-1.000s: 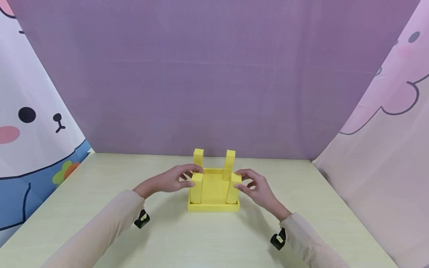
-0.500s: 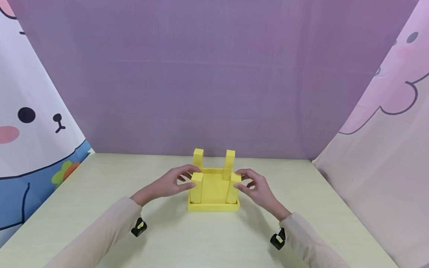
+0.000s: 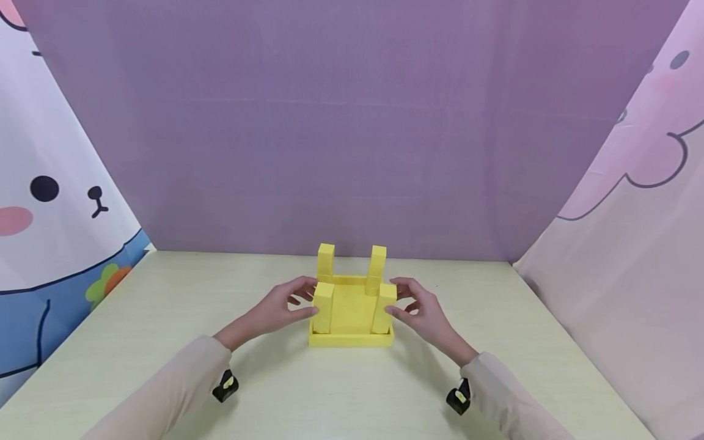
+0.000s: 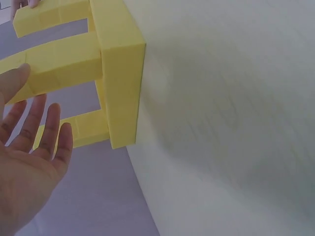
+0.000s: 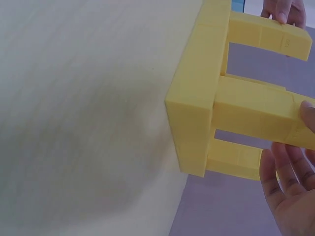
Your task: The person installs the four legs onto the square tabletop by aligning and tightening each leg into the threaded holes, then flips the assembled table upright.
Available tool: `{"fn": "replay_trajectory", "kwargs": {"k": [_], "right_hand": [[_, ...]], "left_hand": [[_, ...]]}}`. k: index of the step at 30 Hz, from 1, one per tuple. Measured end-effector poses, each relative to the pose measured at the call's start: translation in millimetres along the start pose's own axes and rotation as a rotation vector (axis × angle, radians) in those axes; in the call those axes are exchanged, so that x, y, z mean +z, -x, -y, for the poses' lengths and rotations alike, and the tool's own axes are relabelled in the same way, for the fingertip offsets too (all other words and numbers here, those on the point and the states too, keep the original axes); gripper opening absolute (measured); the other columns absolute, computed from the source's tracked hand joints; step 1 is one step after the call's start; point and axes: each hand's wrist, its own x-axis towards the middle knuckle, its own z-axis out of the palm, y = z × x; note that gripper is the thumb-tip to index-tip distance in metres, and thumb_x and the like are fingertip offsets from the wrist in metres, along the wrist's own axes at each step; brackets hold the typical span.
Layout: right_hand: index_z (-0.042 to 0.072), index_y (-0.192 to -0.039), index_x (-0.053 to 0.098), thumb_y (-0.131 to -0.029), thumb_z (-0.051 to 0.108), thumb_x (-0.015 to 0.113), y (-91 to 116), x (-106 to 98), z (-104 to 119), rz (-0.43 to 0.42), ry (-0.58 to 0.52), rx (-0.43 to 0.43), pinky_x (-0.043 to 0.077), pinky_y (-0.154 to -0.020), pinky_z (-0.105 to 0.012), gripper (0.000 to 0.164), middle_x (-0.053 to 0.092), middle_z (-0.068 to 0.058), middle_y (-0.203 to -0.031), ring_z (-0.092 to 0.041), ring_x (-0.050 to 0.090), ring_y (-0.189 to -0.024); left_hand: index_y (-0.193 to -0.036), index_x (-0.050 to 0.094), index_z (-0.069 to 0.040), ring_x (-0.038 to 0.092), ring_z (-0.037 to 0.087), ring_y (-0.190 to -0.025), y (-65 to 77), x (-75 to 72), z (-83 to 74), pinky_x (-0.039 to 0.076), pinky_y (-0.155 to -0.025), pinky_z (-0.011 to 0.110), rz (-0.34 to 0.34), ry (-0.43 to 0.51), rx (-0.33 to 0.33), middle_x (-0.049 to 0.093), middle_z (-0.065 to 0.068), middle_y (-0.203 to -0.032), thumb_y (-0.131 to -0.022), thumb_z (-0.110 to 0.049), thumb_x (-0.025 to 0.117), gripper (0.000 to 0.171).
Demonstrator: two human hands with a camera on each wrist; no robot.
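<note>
A yellow shallow-rimmed tray (image 3: pixel 352 341) lies on the table with upright yellow posts at its corners. My left hand (image 3: pixel 279 307) is at the near left post (image 3: pixel 323 310); its thumb overlaps the post's side in the left wrist view, and its other fingers are spread loosely. Beside the near right post (image 3: pixel 384 310) is my right hand (image 3: pixel 426 311), thumb at the post's side and fingers loosely extended. The far left post (image 3: pixel 326 260) and far right post (image 3: pixel 377 263) stand behind, apart from both hands. Part of each index finger is hidden in the wrist views.
The pale table (image 3: pixel 352 397) spreads around the tray. A purple cloth (image 3: pixel 352 134) rises at its back edge, with printed cartoon curtains to the left and right. Dark wrist cameras (image 3: pixel 225 386) hang below both sleeves.
My left hand has drawn back to the left, its index finger coming off the near left post's far side. The right hand has eased slightly outward. The posts remain upright.
</note>
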Motion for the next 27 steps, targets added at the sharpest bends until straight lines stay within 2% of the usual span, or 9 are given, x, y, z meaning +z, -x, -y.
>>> {"fn": "replay_trajectory", "kwargs": {"k": [3,7,14,27], "right_hand": [[0.009,-0.122,0.05,-0.079,0.014,0.071,1.5,3.5,-12.2,0.005,-0.008,0.006,0.05,-0.066,-0.025,0.048,0.062,-0.008,-0.105,-0.024,0.06,-0.093],[0.01,-0.119,0.051,-0.079,0.016,0.071,3.2,4.5,-15.4,0.008,-0.024,-0.005,0.05,-0.067,-0.025,0.045,0.062,-0.007,-0.106,-0.024,0.061,-0.093],[0.009,-0.116,0.052,-0.078,0.013,0.072,4.7,4.4,-13.7,0.013,-0.049,0.017,0.051,-0.068,-0.025,0.043,0.062,-0.008,-0.107,-0.026,0.062,-0.094],[0.007,-0.114,0.054,-0.079,0.012,0.071,4.7,6.3,-14.0,-0.003,-0.114,0.013,0.052,-0.07,-0.025,0.04,0.062,-0.011,-0.105,-0.029,0.063,-0.091]], "left_hand": [[-0.12,0.051,-0.01,0.059,0.021,-0.097,1.4,2.1,1.9,0.049,-0.08,0.036,-0.003,-0.008,0.001,0.062,0.005,-0.105,-0.083,-0.025,0.067,0.043],[-0.117,0.053,-0.013,0.059,0.02,-0.097,2.5,3.8,3.0,0.048,-0.08,0.036,-0.01,0.005,-0.008,0.062,0.003,-0.105,-0.083,-0.025,0.068,0.039],[-0.114,0.053,-0.013,0.059,0.021,-0.097,4.0,5.0,1.3,0.048,-0.081,0.038,-0.025,0.027,-0.031,0.062,0.003,-0.104,-0.082,-0.022,0.068,0.037],[-0.113,0.054,-0.013,0.059,0.02,-0.096,4.2,6.1,3.3,0.048,-0.079,0.035,-0.029,0.043,-0.011,0.062,0.003,-0.102,-0.083,-0.021,0.068,0.034]]}}
